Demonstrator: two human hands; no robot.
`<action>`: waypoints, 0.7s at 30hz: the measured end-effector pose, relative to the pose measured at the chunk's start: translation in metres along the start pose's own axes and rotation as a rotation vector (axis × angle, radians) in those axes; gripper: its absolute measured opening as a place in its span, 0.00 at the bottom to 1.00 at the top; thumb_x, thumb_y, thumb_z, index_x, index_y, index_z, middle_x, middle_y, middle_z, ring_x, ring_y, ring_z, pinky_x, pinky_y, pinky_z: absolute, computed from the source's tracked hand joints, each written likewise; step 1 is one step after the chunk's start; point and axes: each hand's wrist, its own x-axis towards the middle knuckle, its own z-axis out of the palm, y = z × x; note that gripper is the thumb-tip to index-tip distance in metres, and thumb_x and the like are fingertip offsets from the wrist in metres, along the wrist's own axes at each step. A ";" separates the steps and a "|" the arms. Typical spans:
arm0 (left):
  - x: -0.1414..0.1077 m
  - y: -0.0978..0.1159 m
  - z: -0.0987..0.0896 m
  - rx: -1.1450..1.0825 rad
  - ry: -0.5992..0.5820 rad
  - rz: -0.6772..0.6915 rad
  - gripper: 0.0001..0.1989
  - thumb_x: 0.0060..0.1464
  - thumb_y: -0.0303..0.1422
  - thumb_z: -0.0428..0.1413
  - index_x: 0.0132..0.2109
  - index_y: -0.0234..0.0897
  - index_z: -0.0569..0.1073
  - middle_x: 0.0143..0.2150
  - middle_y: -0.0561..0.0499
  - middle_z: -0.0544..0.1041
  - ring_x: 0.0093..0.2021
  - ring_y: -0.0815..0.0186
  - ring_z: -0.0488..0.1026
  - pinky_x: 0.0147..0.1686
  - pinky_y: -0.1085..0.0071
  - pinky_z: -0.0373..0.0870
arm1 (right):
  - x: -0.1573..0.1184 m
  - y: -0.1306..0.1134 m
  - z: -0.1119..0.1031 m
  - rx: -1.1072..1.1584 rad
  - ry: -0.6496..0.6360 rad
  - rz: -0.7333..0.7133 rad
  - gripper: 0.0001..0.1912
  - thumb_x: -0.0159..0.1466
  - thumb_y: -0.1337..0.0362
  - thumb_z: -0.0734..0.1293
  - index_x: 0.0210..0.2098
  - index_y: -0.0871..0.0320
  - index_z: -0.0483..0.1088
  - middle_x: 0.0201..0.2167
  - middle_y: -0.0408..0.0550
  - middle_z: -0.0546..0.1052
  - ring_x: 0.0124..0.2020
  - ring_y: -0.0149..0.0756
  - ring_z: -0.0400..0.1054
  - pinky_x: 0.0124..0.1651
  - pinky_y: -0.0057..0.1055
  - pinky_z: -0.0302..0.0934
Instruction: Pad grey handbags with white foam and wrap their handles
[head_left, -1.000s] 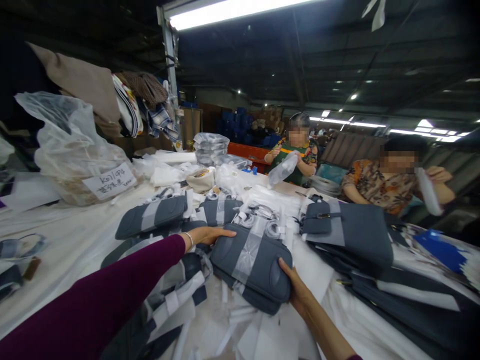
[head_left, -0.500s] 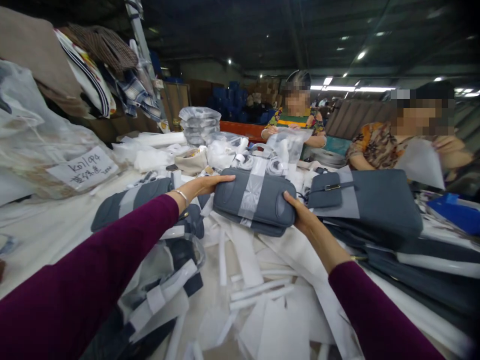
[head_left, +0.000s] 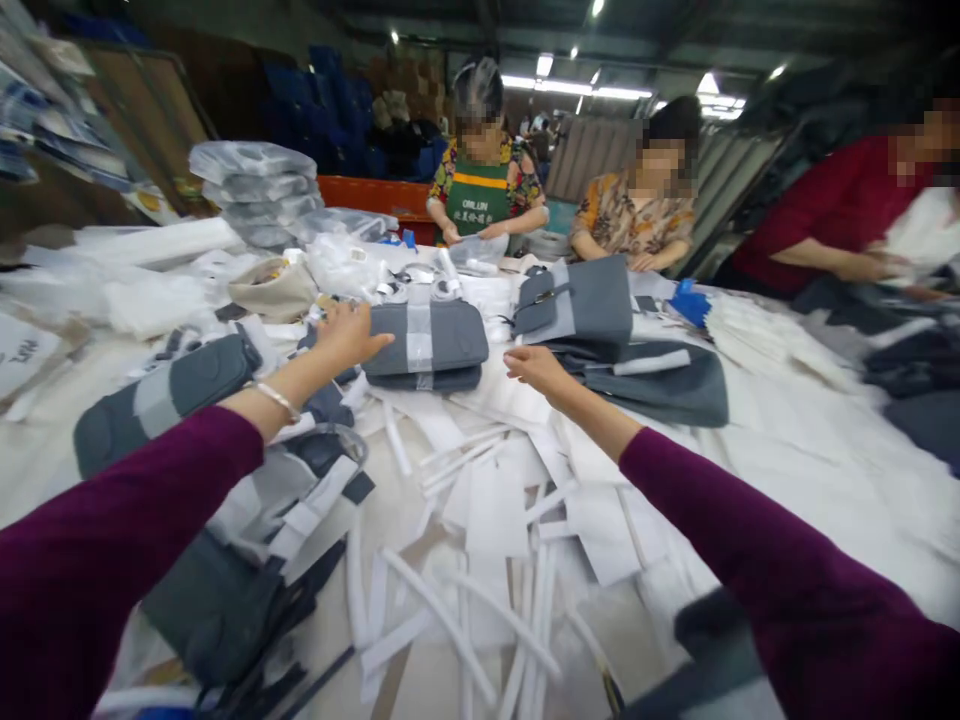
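Observation:
A grey-blue bag with a pale wrap round its middle lies on the table between my hands. My left hand, a bangle on its wrist, is open with fingers spread beside the bag's left end. To the bag's right, apart from it, my right hand hangs over the table with its fingers loosely bent and parted, holding nothing. Near that hand lies a larger grey-blue bag with a flap and metal clasp. Another wrapped bag lies beyond my left forearm.
White paper strips cover the table's middle. Plastic-wrapped packages are stacked at the back left, near an open beige pouch. Several people sit across the table. More dark bags lie at the near left.
Both hands have let go of the wrapped bag, which now rests on the table. The view has turned right, bringing a person in red into sight.

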 end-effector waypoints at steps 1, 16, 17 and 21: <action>-0.021 0.015 -0.010 0.034 -0.023 0.046 0.31 0.55 0.41 0.57 0.59 0.26 0.61 0.56 0.30 0.64 0.59 0.35 0.58 0.52 0.36 0.55 | -0.035 -0.001 -0.022 0.001 -0.014 0.004 0.09 0.55 0.63 0.69 0.33 0.62 0.75 0.36 0.51 0.79 0.39 0.40 0.73 0.48 0.35 0.64; -0.399 0.189 0.022 -0.738 -0.905 0.313 0.34 0.51 0.40 0.57 0.64 0.40 0.58 0.64 0.40 0.60 0.60 0.53 0.63 0.59 0.56 0.60 | -0.586 0.214 -0.178 0.292 0.746 0.568 0.40 0.46 0.45 0.74 0.52 0.58 0.64 0.51 0.57 0.72 0.55 0.52 0.66 0.60 0.47 0.56; -0.387 0.202 0.034 -0.746 -0.852 0.308 0.36 0.49 0.40 0.57 0.64 0.38 0.57 0.65 0.39 0.59 0.63 0.51 0.59 0.62 0.54 0.55 | -0.592 0.220 -0.168 0.357 0.722 0.602 0.43 0.45 0.46 0.75 0.55 0.59 0.62 0.53 0.59 0.71 0.56 0.52 0.65 0.61 0.48 0.55; -0.340 0.258 0.077 -0.760 -0.969 0.278 0.48 0.39 0.42 0.64 0.65 0.30 0.55 0.68 0.32 0.51 0.66 0.45 0.51 0.64 0.52 0.47 | -0.577 0.217 -0.141 0.608 0.618 0.547 0.45 0.44 0.50 0.77 0.56 0.60 0.61 0.53 0.58 0.72 0.55 0.50 0.66 0.60 0.48 0.57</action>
